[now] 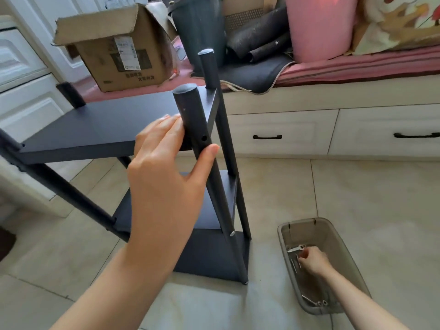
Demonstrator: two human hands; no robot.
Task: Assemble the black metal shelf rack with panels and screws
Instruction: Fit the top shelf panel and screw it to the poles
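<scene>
A cardboard box (114, 51) is sitting far left on the pink cushion (357, 65). The black shelf rack (100, 129) is standing on the tiled floor (369, 191), three panels fitted. The left hand (164, 167) is gripping its near-right post (197, 129); the right hand (314, 259) is reaching, fingers curled, among hardware in the grey bin (283, 236), its grasp unclear.

The rack's left post (14, 153) runs off the left edge; right hand's (314, 260) fingertips hide among blurred tray (285, 236) hardware

Head camera looks steeply down, close over floor (357, 186).
</scene>
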